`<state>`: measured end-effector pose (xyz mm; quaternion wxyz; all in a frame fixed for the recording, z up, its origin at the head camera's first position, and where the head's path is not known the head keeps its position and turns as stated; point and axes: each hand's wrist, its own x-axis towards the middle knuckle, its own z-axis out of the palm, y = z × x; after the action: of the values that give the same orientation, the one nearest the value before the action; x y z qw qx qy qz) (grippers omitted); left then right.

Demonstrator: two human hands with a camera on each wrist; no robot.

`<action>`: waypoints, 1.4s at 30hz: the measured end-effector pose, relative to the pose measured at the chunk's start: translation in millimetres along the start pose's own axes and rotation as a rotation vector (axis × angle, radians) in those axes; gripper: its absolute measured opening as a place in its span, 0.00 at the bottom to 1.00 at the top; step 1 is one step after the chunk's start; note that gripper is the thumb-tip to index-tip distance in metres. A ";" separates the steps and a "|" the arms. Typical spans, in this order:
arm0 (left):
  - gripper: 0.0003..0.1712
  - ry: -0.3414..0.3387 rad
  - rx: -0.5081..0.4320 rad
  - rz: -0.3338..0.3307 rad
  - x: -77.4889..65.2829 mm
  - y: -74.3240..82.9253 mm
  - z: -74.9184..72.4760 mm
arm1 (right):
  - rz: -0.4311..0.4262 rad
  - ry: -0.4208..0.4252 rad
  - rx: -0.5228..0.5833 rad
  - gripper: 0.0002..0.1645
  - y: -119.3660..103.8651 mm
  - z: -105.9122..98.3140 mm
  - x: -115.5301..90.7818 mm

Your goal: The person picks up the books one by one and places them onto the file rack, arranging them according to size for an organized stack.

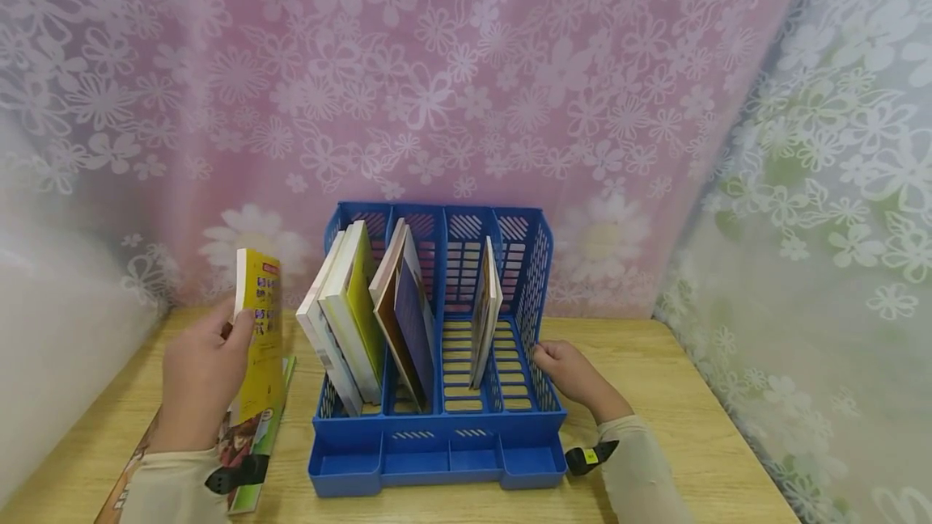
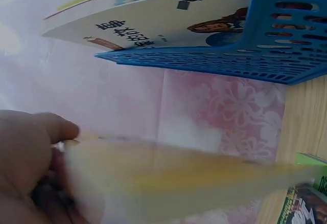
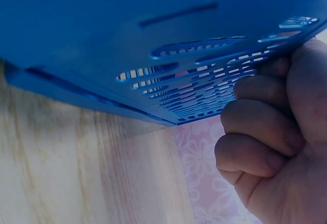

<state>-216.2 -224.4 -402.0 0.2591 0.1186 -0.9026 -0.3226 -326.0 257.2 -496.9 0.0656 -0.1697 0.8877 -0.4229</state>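
Note:
My left hand [image 1: 204,374] grips a yellow book [image 1: 264,346] by its white-edged side, thumb on the yellow cover. The book stands upright in the air, left of a blue desktop file rack [image 1: 437,427]. In the left wrist view the yellow book [image 2: 184,178] is blurred, and the hand [image 2: 30,168] holds one end of it. On the rack's right side, my right hand [image 1: 575,374] pinches the perforated side wall. Its fingers are curled in the right wrist view, where the hand [image 3: 276,132] meets the wall's edge; the exact contact is partly hidden.
Several books [image 1: 353,306] lean in the rack's left compartments, and thin books [image 1: 485,314] stand further right. Below the left hand, books with a green edge [image 1: 255,475] lie on the wooden table [image 1: 677,411]. A pink floral curtain [image 1: 466,103] hangs behind.

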 end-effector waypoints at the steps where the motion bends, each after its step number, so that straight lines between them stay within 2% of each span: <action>1: 0.24 -0.006 0.002 0.013 -0.3 -1.0 0.9 | -0.004 0.000 0.002 0.25 0.2 0.1 -0.3; 7: 0.29 -0.116 0.004 0.008 0.1 -5.5 6.6 | -0.010 0.005 -0.005 0.25 0.3 -0.7 -1.1; 15: 0.29 -0.206 0.022 0.003 0.6 -6.8 15.8 | 0.015 0.003 -0.023 0.27 -0.5 -0.1 -1.0; 20: 0.29 -0.219 0.025 0.025 1.7 -4.3 18.2 | 0.023 -0.001 -0.017 0.27 -1.2 0.4 -2.1; 24: 0.36 -0.242 -0.037 -0.011 1.6 -1.7 20.0 | 0.018 -0.001 -0.015 0.28 -0.4 0.3 -1.6; 27: 0.41 -0.296 -0.070 -0.049 2.4 -2.8 19.0 | 0.011 0.002 -0.018 0.28 0.6 0.2 -0.6; 33: 0.46 -0.404 -0.025 -0.096 5.1 -4.5 14.9 | 0.024 -0.002 -0.012 0.27 1.5 0.6 1.9; 42: 0.42 -0.397 0.013 -0.066 4.3 -6.2 17.1 | 0.020 -0.008 -0.002 0.28 1.9 -0.6 0.1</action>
<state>-228.8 -221.9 -415.6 0.0647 0.0840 -0.9336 -0.3422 -326.7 258.8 -497.9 0.0731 -0.1625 0.8895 -0.4208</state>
